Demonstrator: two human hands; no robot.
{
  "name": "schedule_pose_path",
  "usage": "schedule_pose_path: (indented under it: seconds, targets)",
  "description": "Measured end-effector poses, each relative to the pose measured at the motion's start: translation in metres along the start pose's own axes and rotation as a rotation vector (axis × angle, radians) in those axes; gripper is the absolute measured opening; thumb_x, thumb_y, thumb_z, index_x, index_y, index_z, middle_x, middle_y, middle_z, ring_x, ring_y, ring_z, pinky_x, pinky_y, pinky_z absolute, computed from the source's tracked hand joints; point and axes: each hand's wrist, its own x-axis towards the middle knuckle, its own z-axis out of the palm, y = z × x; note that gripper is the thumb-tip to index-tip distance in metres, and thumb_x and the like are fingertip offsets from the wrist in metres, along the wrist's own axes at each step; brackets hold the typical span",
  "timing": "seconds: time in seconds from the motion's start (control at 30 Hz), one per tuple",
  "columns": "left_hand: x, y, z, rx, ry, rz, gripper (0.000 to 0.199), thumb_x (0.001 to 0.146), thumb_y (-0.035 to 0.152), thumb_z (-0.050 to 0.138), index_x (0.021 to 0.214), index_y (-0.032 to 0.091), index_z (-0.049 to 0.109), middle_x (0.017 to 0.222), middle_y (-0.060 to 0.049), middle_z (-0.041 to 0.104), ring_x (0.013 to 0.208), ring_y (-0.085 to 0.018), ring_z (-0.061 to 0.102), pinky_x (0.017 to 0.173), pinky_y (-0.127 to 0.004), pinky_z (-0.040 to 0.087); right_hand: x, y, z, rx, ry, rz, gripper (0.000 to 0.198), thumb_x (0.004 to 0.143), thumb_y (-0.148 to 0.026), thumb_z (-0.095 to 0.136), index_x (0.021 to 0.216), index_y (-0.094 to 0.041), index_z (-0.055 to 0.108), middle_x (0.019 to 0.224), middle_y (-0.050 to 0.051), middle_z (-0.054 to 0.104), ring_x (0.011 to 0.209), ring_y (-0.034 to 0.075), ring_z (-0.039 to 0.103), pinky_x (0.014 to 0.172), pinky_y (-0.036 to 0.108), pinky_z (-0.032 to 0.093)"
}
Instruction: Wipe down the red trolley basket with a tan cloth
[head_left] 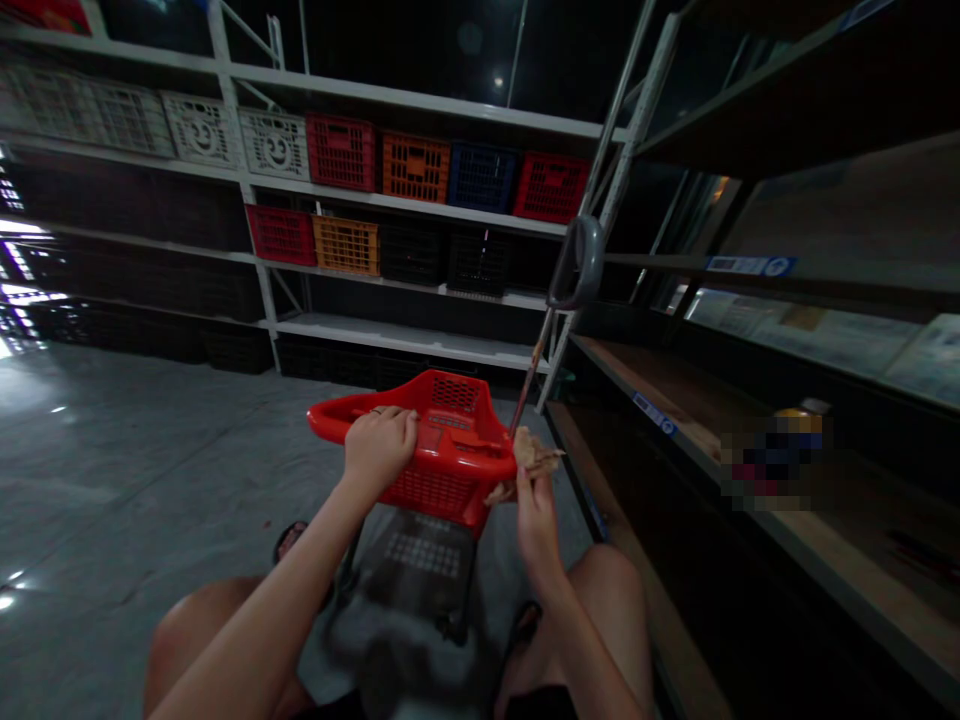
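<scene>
A small red plastic shopping cart (457, 470) stands in front of my knees, its rounded handle towards me. My left hand (379, 445) is closed over the handle, left of its middle. At the handle's right end, my right hand (536, 515) pinches a crumpled tan piece of cloth or paper (534, 455), which touches the red rim there. Part of the same tan material hangs below the handle. Beneath the basket, the cart's dark lower rack (424, 550) shows between my legs.
White metal shelving (420, 195) across the back holds red, orange, blue, white and black crates. Wooden shelves (660, 400) run close along my right, with a blurred-out item (776, 455) on one. A metal pole with a grey oval loop (581, 262) leans beyond the cart. Grey floor (150, 470) extends left.
</scene>
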Motion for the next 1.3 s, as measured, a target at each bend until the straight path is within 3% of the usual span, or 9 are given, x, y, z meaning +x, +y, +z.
schedule_pose_path:
  seconds: [0.17, 0.33, 0.53, 0.73, 0.83, 0.97, 1.07, 1.17, 1.3]
  targets:
    - [-0.007, 0.009, 0.0, 0.016, 0.048, -0.001, 0.048, 0.104, 0.031, 0.032, 0.096, 0.018, 0.078, 0.099, -0.009, 0.078, 0.094, -0.029, 0.072, 0.081, -0.041, 0.05, 0.016, -0.025, -0.003, -0.326, -0.073, -0.319, 0.043, 0.101, -0.038, 0.048, 0.139, -0.022, 0.061, 0.146, 0.012, 0.058, 0.14, 0.028, 0.049, 0.122, 0.055, 0.034]
    - [-0.012, 0.025, -0.002, 0.006, 0.066, -0.017, 0.046, 0.103, 0.029, 0.034, 0.093, 0.016, 0.077, 0.097, -0.01, 0.077, 0.093, -0.029, 0.071, 0.077, -0.04, 0.049, 0.047, -0.02, -0.009, -0.42, -0.12, -0.33, 0.035, 0.099, -0.033, 0.045, 0.113, -0.019, 0.074, 0.117, 0.013, 0.071, 0.115, 0.027, 0.062, 0.106, 0.048, 0.047]
    - [-0.017, 0.056, -0.003, -0.038, 0.077, -0.111, 0.046, 0.103, 0.029, 0.034, 0.093, 0.013, 0.076, 0.096, -0.014, 0.076, 0.094, -0.032, 0.071, 0.081, -0.043, 0.051, -0.003, -0.033, 0.006, -0.699, 0.185, -0.403, 0.037, 0.095, -0.021, 0.049, 0.123, -0.022, 0.072, 0.137, 0.017, 0.06, 0.127, 0.035, 0.048, 0.105, 0.058, 0.039]
    - [-0.025, 0.063, -0.018, -0.174, -0.043, -0.022, 0.041, 0.105, 0.026, 0.033, 0.11, 0.016, 0.072, 0.109, -0.01, 0.077, 0.102, -0.027, 0.071, 0.084, -0.038, 0.054, -0.026, -0.067, 0.034, -0.768, 0.028, -0.489, 0.043, 0.091, -0.014, 0.052, 0.127, -0.028, 0.07, 0.137, 0.011, 0.064, 0.124, 0.033, 0.051, 0.108, 0.056, 0.035]
    - [-0.03, 0.032, -0.029, -0.218, -0.07, 0.102, 0.042, 0.106, 0.029, 0.032, 0.124, 0.019, 0.068, 0.125, -0.009, 0.074, 0.104, -0.022, 0.072, 0.085, -0.033, 0.054, -0.008, -0.059, 0.009, -0.757, -0.067, -0.513, 0.037, 0.095, -0.021, 0.052, 0.127, -0.025, 0.069, 0.136, 0.009, 0.067, 0.127, 0.029, 0.053, 0.113, 0.051, 0.034]
    - [-0.037, -0.005, -0.036, -0.012, -0.158, 0.201, 0.055, 0.104, 0.043, 0.031, 0.095, 0.016, 0.079, 0.097, -0.013, 0.08, 0.095, -0.03, 0.074, 0.09, -0.042, 0.053, 0.037, -0.021, -0.051, -0.753, -0.045, -0.463, 0.036, 0.098, -0.034, 0.048, 0.123, -0.021, 0.07, 0.13, 0.012, 0.069, 0.127, 0.03, 0.056, 0.11, 0.051, 0.039]
    - [-0.042, 0.001, -0.034, 0.063, -0.202, 0.1, 0.063, 0.102, 0.046, 0.028, 0.085, 0.015, 0.08, 0.085, -0.016, 0.079, 0.085, -0.035, 0.075, 0.073, -0.042, 0.053, 0.062, -0.002, -0.075, -0.642, -0.064, -0.416, 0.044, 0.101, -0.034, 0.035, 0.121, -0.02, 0.071, 0.125, 0.013, 0.071, 0.121, 0.026, 0.06, 0.107, 0.046, 0.043]
    - [-0.047, 0.026, -0.03, 0.091, -0.142, -0.024, 0.061, 0.1, 0.04, 0.029, 0.079, 0.012, 0.08, 0.079, -0.018, 0.077, 0.079, -0.035, 0.075, 0.066, -0.04, 0.051, 0.057, -0.007, -0.064, -0.669, 0.018, -0.35, 0.043, 0.101, -0.036, 0.037, 0.124, -0.021, 0.07, 0.132, 0.012, 0.069, 0.129, 0.028, 0.054, 0.111, 0.05, 0.039]
    - [-0.051, 0.057, -0.025, 0.024, -0.061, -0.01, 0.056, 0.098, 0.035, 0.033, 0.075, 0.012, 0.079, 0.074, -0.018, 0.076, 0.074, -0.031, 0.075, 0.068, -0.039, 0.05, 0.014, -0.039, -0.022, -0.754, 0.065, -0.302, 0.038, 0.099, -0.032, 0.042, 0.127, -0.027, 0.068, 0.143, 0.007, 0.064, 0.134, 0.032, 0.049, 0.109, 0.057, 0.031]
